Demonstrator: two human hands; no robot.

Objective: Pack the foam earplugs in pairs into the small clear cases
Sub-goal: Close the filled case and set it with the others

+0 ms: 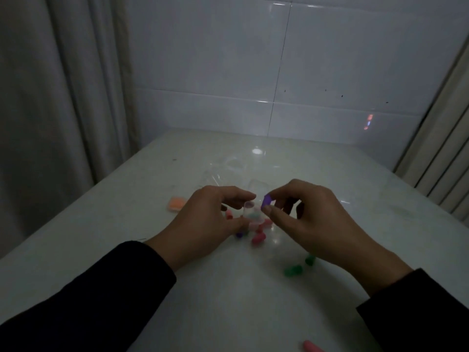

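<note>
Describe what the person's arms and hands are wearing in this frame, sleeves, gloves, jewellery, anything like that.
Both arms wear long dark sleeves, black or near it in this dim light: the left sleeve and the right sleeve each end at the wrist. The left hand and right hand are bare, with no gloves. No rings, watch or markings can be made out.

pretty dim and soft overall. the clear case (250, 214) is half hidden between the hands, contents just a greenish smudge. a pink earplug (312, 346) is cut off by the bottom edge. the clear stuff (220, 171) further back on the counter (127, 204) is too faint to make out.
</note>
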